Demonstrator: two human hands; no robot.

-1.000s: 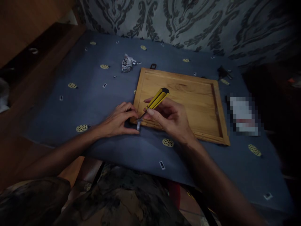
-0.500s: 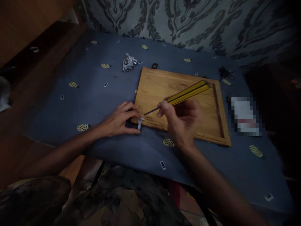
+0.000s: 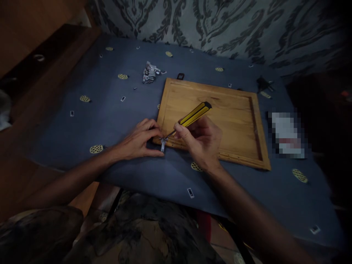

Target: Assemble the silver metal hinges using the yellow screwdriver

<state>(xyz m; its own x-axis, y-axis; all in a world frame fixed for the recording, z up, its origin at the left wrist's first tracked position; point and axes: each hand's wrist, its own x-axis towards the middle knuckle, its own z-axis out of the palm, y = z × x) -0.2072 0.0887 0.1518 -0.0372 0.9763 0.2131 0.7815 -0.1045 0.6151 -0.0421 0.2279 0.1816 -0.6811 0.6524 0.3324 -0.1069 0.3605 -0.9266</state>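
Note:
A wooden cabinet door [image 3: 192, 106] with a raised frame lies flat on the table. At its near left corner sits a small metal hinge [image 3: 163, 146], its arm sticking out past the door's edge. My left hand [image 3: 141, 141] steadies the hinge, fingertips on its upper part and thumb beside its arm. In my right hand [image 3: 205, 141] is a yellow and black screwdriver [image 3: 195, 114], slanting down to the left. Its tip meets the hinge, as far as I can see; any screw there is too small to make out.
A pile of metal hinges [image 3: 150, 72] lies beyond the door on the left. A small black piece [image 3: 180, 76] is at the door's far edge. Another black object [image 3: 264, 85] and a blurred packet [image 3: 287, 135] lie to the right on the patterned blue tablecloth [image 3: 104, 121].
My right hand has moved left and down with the screwdriver, bringing its tip from just beside the hinge onto it. My left hand stays in place.

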